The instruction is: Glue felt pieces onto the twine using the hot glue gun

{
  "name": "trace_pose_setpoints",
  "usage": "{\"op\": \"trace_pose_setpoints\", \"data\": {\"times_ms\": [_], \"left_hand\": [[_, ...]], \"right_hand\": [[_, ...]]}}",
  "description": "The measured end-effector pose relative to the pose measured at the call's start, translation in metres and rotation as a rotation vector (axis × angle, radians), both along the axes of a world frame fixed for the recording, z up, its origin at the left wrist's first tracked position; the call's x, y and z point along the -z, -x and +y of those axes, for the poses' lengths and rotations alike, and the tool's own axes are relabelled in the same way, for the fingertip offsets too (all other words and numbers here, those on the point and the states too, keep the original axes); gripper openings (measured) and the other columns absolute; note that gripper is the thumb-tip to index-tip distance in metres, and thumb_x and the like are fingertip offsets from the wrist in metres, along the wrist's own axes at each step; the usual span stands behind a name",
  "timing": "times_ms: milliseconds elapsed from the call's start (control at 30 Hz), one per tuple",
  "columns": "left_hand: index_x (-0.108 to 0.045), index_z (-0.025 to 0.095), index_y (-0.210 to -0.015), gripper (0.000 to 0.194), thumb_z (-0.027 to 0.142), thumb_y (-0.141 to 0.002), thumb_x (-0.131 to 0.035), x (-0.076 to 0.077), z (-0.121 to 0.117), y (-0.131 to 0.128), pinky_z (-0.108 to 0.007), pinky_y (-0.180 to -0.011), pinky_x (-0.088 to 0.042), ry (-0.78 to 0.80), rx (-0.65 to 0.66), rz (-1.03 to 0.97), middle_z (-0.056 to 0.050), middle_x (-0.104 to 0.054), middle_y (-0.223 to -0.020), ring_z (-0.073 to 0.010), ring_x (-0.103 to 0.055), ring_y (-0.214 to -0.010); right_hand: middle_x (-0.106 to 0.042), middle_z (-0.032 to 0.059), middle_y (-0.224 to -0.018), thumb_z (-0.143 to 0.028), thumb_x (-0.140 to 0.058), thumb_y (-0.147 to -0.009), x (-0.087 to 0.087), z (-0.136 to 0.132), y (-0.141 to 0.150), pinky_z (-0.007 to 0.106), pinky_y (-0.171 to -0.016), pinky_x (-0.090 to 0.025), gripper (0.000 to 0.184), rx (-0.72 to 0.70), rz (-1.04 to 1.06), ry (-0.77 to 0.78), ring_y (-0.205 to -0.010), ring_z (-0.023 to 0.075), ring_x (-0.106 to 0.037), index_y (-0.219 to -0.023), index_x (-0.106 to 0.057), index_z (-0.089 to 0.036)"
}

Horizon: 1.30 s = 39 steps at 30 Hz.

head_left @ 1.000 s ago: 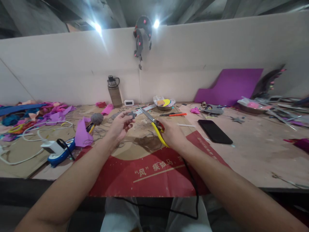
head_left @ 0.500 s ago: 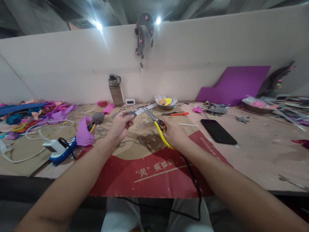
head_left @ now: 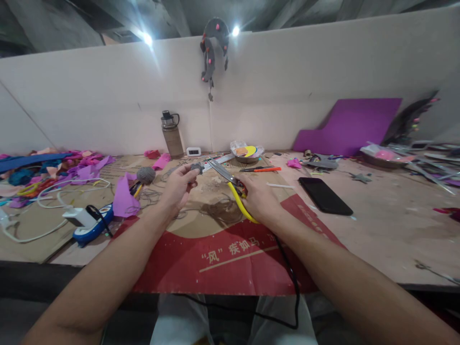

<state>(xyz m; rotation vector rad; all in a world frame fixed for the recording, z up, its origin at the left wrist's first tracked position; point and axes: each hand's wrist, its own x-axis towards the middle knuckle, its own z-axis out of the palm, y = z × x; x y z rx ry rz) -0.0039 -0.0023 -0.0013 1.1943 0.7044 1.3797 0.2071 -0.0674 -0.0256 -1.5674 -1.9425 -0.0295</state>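
Observation:
My left hand [head_left: 178, 188] pinches a small grey felt piece [head_left: 196, 167] above the cardboard sheet [head_left: 223, 261]. My right hand [head_left: 259, 199] is closed round the yellow handles of a pair of scissors [head_left: 230, 184]. The metal blades point up and left, their tips a little to the right of the grey piece. A heap of grey thread trimmings [head_left: 222, 209] lies on the cardboard just below both hands.
A black phone [head_left: 325, 195] lies right of my right hand. A brown water bottle [head_left: 171, 135], a small white clock [head_left: 193, 151] and a metal bowl [head_left: 247, 152] stand by the back wall. Felt scraps [head_left: 53, 167], a white charger [head_left: 77, 218] and cables crowd the left.
The scissor blades have shifted slightly left, closer to the grey piece. My left hand has barely moved, and the view steadied after a small shift.

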Motion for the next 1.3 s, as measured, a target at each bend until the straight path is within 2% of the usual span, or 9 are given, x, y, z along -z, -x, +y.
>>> {"op": "trace_pose_setpoints", "data": {"times_ms": [300,567,733,867,1067,1300], "left_hand": [[-0.06,0.015,-0.071,0.019,0.018,-0.061,-0.076,-0.0008,0.002,0.0014,-0.019,-0.048,-0.035,-0.006,-0.007,-0.021,0.004,-0.052,-0.065,-0.0052,-0.043,-0.054],[-0.059,0.016,-0.07,0.017,0.018,-0.063,-0.074,-0.002,0.0006,0.0038,-0.018,-0.052,-0.039,-0.014,-0.067,-0.002,0.004,-0.052,-0.067,-0.0054,-0.043,-0.056],[-0.06,0.017,-0.073,0.018,0.019,-0.062,-0.074,-0.0033,0.0002,0.0037,-0.022,-0.065,-0.047,-0.003,-0.111,-0.006,0.003,-0.058,-0.072,-0.0074,-0.053,-0.063],[-0.059,0.016,-0.071,0.014,0.016,-0.064,-0.071,-0.0054,-0.0004,0.0023,-0.027,-0.074,-0.05,-0.016,-0.092,-0.055,0.001,-0.06,-0.074,-0.0097,-0.059,-0.067],[-0.06,0.015,-0.071,0.008,0.012,-0.067,-0.066,-0.0074,-0.0019,0.0004,-0.029,-0.076,-0.052,-0.022,-0.067,-0.076,0.0,-0.061,-0.072,-0.0104,-0.06,-0.067],[-0.059,0.015,-0.072,0.011,0.012,-0.066,-0.068,-0.0075,-0.0014,0.0007,-0.029,-0.078,-0.052,-0.02,-0.042,-0.084,0.0,-0.061,-0.074,-0.0098,-0.06,-0.069]], "right_hand": [[-0.072,0.0058,-0.1,-0.021,-0.054,-0.08,-0.0006,-0.0025,0.002,0.027,-0.067,-0.039,0.039,0.003,-0.079,0.027,-0.084,0.0212,-0.063,-0.119,-0.058,-0.025],[-0.07,0.0054,-0.094,-0.027,-0.047,-0.088,-0.0019,-0.0048,0.0037,0.027,-0.061,-0.032,0.032,0.002,-0.206,-0.014,-0.076,0.0193,-0.061,-0.117,-0.058,-0.026],[-0.069,0.006,-0.092,-0.031,-0.045,-0.09,-0.0027,-0.005,0.0048,0.026,-0.064,-0.034,0.03,-0.017,-0.222,0.016,-0.078,0.0191,-0.061,-0.117,-0.058,-0.025],[-0.069,0.0067,-0.095,-0.031,-0.044,-0.091,-0.0017,-0.0053,0.0053,0.027,-0.067,-0.036,0.032,-0.014,-0.229,0.018,-0.081,0.0199,-0.061,-0.119,-0.057,-0.026],[-0.069,0.0069,-0.098,-0.031,-0.044,-0.09,-0.0018,-0.0063,0.0051,0.027,-0.067,-0.037,0.029,-0.011,-0.218,0.02,-0.083,0.0201,-0.062,-0.116,-0.057,-0.026],[-0.069,0.007,-0.097,-0.031,-0.046,-0.09,-0.0029,-0.0063,0.0059,0.027,-0.067,-0.037,0.03,-0.008,-0.222,0.021,-0.082,0.0202,-0.062,-0.118,-0.057,-0.025]]}}
